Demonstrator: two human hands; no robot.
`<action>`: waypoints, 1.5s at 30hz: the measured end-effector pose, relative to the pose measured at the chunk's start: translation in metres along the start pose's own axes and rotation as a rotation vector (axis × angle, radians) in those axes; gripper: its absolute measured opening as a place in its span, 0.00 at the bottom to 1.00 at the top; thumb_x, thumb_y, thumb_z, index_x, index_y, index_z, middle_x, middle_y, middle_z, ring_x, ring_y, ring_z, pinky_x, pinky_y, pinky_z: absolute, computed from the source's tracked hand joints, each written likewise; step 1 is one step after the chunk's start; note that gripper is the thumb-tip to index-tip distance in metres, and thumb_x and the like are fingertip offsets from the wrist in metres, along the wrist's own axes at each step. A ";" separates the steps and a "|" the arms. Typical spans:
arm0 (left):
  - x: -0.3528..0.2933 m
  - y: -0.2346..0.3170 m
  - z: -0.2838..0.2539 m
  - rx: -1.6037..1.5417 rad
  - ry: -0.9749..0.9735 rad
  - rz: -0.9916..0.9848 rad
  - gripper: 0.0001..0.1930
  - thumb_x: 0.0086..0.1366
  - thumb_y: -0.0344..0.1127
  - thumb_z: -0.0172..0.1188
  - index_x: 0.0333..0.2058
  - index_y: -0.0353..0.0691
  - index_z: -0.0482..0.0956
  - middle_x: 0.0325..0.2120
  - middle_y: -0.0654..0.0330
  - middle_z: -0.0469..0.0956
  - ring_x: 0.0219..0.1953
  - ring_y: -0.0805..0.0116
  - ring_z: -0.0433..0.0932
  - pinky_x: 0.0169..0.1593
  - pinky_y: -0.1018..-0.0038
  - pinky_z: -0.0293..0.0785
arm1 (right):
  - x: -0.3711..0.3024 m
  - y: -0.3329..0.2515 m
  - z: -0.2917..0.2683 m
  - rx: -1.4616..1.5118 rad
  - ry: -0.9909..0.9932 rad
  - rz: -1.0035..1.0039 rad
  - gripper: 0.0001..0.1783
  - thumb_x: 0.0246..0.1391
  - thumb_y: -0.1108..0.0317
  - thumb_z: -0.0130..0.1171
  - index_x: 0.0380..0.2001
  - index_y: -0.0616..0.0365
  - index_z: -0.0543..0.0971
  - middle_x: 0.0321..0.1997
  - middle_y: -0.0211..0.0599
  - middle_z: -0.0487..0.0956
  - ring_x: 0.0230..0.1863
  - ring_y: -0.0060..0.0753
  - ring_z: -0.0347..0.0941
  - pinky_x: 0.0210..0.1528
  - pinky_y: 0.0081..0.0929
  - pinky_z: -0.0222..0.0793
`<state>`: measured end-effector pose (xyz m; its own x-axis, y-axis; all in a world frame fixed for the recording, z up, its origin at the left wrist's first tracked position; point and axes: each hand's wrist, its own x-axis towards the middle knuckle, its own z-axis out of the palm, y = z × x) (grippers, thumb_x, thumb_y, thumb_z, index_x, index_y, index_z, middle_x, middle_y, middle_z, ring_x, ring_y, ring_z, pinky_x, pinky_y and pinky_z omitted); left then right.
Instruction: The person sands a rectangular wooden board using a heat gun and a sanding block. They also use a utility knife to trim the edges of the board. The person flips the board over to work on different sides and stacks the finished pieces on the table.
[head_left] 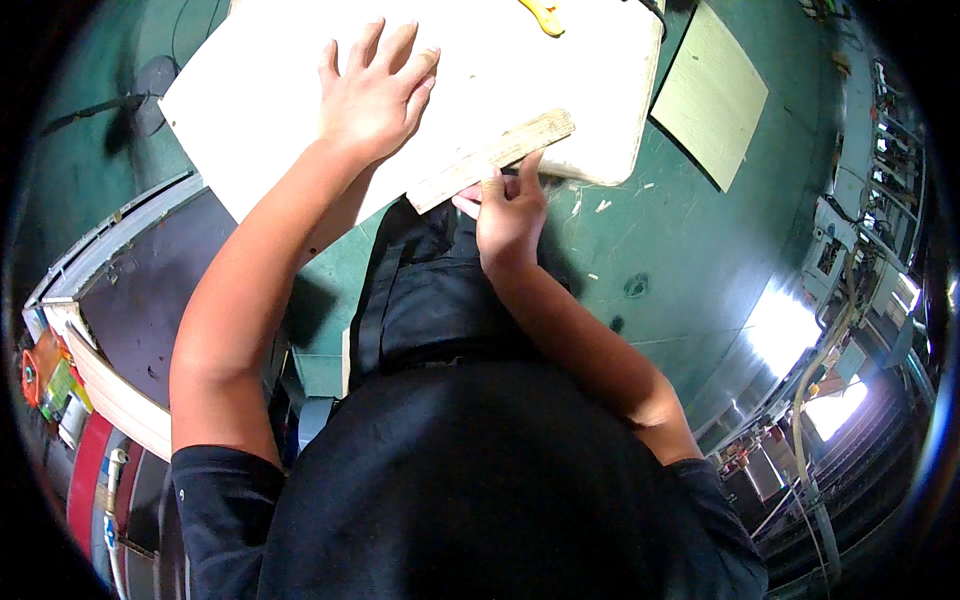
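My left hand point(375, 100) rests palm down on a large white panel point(255, 115), its fingers spread and pointing away from me. Along the near edge of that panel lies a short, pale wooden strip point(490, 160), slanting up to the right. My right hand point(512, 220) grips the strip from its near side, thumb and fingers at its lower edge; part of the grip is hidden beneath the wood. A curved yellow object point(543, 17), cut off by the top of the view, sits at the panel's far side.
On the green floor point(680, 240) to the right lies a pale rectangular board point(712, 95), with wood chips scattered nearer me. A dark-topped bench or crate point(150, 290) stands at my left. Machinery and hoses point(850, 300) line the far right.
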<state>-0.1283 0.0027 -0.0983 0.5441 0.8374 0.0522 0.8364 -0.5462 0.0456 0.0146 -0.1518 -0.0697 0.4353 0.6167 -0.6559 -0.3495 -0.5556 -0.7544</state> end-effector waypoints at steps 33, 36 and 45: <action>0.002 0.000 -0.004 -0.046 -0.028 -0.005 0.22 0.79 0.52 0.47 0.67 0.64 0.75 0.76 0.63 0.63 0.80 0.52 0.53 0.75 0.31 0.45 | 0.047 -0.037 -0.034 -0.226 -0.102 -0.102 0.43 0.71 0.79 0.50 0.82 0.61 0.44 0.40 0.40 0.83 0.28 0.24 0.79 0.33 0.27 0.85; 0.004 -0.002 -0.008 -0.036 -0.045 -0.014 0.22 0.79 0.52 0.46 0.67 0.65 0.75 0.76 0.64 0.62 0.80 0.53 0.52 0.76 0.31 0.44 | 0.049 -0.032 -0.034 -0.230 -0.091 -0.069 0.49 0.69 0.74 0.58 0.82 0.62 0.39 0.39 0.39 0.83 0.29 0.25 0.79 0.31 0.27 0.84; 0.001 -0.002 -0.007 -0.091 0.000 -0.021 0.21 0.77 0.51 0.50 0.65 0.63 0.78 0.75 0.62 0.64 0.79 0.51 0.54 0.76 0.34 0.46 | 0.065 -0.045 -0.053 -0.634 -0.094 -0.338 0.54 0.56 0.70 0.68 0.76 0.79 0.48 0.34 0.48 0.81 0.31 0.36 0.81 0.37 0.34 0.81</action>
<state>-0.1299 0.0043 -0.0915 0.5261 0.8489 0.0505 0.8382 -0.5276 0.1377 0.1026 -0.1161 -0.0773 0.3510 0.8417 -0.4103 0.3525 -0.5248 -0.7748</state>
